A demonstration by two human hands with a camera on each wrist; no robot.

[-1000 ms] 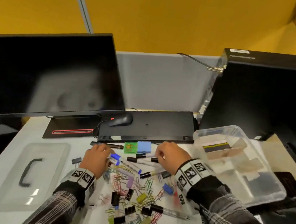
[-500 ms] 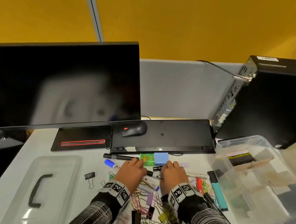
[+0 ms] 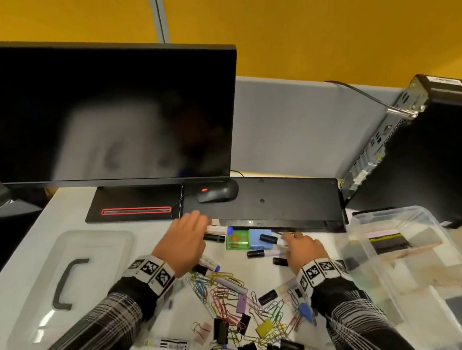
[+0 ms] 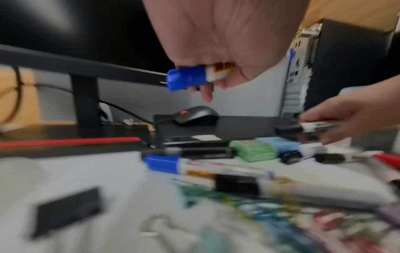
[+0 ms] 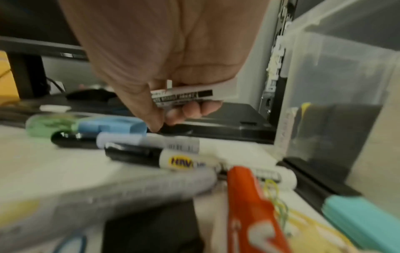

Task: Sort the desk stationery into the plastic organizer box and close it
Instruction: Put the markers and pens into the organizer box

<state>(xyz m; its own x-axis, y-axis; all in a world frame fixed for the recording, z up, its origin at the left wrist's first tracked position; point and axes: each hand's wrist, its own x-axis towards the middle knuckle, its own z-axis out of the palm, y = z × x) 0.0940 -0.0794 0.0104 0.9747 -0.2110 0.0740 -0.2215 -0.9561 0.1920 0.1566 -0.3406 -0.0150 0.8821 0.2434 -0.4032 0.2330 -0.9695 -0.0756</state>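
Note:
My left hand (image 3: 192, 228) grips a white marker with a blue cap (image 4: 188, 77) just above the desk, near the keyboard's front edge. To its right, my right hand (image 3: 298, 244) pinches a white marker with a black cap (image 5: 184, 96) between thumb and fingers. Between the hands lie a green box (image 3: 237, 239), a blue box (image 3: 258, 237) and more loose markers (image 3: 256, 253). Coloured paper clips and binder clips (image 3: 235, 307) are heaped closer to me. The clear organizer box (image 3: 389, 213) stands open at the right. Its lid (image 3: 97, 245), with a black handle, lies flat at the left.
A black monitor (image 3: 99, 116) stands at the back left. An overturned keyboard (image 3: 279, 201) carries a mouse (image 3: 217, 192) just behind my hands. A computer tower (image 3: 447, 150) rises behind the organizer box. An orange marker (image 5: 249, 196) and a teal highlighter (image 5: 363, 220) lie by the box.
Both hands have moved from the clip pile toward the keyboard and spread apart. Each has lifted a marker off the desk. The head view has shifted right and down.

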